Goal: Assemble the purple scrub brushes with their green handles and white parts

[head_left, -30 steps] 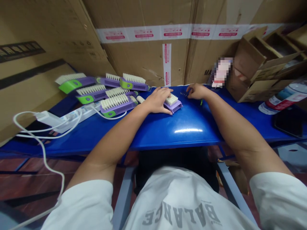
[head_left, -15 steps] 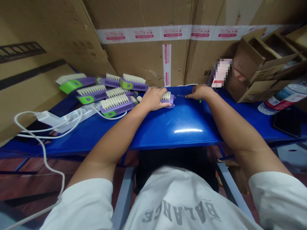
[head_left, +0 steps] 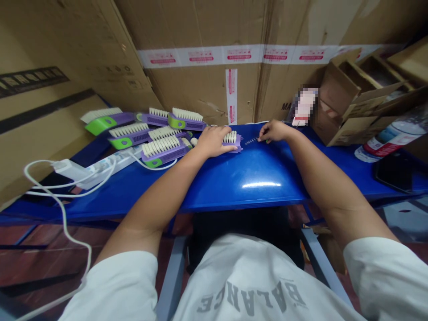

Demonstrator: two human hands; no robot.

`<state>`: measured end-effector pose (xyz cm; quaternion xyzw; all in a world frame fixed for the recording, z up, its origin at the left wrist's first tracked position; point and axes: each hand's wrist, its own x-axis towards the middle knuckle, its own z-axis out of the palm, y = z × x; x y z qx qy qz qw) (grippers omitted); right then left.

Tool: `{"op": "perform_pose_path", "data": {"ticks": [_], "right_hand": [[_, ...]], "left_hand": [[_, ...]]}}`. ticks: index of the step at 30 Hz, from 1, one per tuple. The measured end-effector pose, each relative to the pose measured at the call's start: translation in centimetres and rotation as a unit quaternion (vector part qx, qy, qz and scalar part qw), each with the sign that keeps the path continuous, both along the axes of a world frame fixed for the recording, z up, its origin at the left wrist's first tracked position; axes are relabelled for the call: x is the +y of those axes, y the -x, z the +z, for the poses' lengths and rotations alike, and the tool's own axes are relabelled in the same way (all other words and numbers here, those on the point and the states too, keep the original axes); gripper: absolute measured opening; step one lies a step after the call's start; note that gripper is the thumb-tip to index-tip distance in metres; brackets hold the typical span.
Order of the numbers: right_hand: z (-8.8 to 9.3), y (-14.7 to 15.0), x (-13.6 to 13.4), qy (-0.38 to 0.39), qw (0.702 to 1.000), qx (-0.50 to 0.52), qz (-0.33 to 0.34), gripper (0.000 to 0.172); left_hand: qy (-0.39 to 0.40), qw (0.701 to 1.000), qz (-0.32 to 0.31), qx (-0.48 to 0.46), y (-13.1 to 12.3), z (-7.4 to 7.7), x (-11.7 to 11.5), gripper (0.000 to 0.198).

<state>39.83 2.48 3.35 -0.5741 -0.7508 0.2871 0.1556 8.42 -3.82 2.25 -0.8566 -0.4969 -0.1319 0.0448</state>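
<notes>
My left hand (head_left: pixel 214 141) is wrapped over a purple brush piece (head_left: pixel 239 142) with cream bristles, keeping it down on the blue table; the hand covers most of that piece. To its right, my right hand (head_left: pixel 274 132) has thumb and fingertips pinched on the right end of a thin metal coil spring (head_left: pixel 250 141). The spring's other end points toward the purple brush piece, with a small gap between them. Beside my left wrist lies another purple brush with a green end (head_left: pixel 162 149), one of several such brushes, bristles up.
A white power strip (head_left: pixel 100 168) with cables lies at the left on the blue table (head_left: pixel 240 191). On the right are a divided cardboard box (head_left: pixel 347 102), a water bottle (head_left: pixel 388 138) and a dark phone (head_left: pixel 393 171). Large cartons (head_left: pixel 197 93) stand along the back.
My right hand's extended index finger has drawn into a pinch on the spring's end. The spring now slants, its right end higher. My left hand stays on the brush piece.
</notes>
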Motion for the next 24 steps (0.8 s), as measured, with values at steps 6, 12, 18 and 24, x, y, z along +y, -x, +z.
{"op": "perform_pose_path", "data": {"ticks": [6,12,18,24], "right_hand": [[-0.3,-0.5,0.3,0.001,0.999,0.008,0.041,0.039],[-0.3,-0.8,0.8,-0.055,0.991,-0.089,0.081,0.042],[-0.1,-2.1,0.9,-0.088,0.987,-0.105,0.087,0.055],[-0.3,-4.3,1.2,-0.012,0.995,-0.040,0.092,0.071]], "left_hand": [[0.007,1.000,0.005,0.006,0.0,0.2,-0.1,0.070],[0.003,1.000,0.012,0.013,0.0,0.3,-0.2,0.069],[0.005,1.000,0.014,0.007,0.1,0.3,-0.2,0.068],[0.005,1.000,0.020,0.005,0.3,0.3,-0.1,0.069]]}}
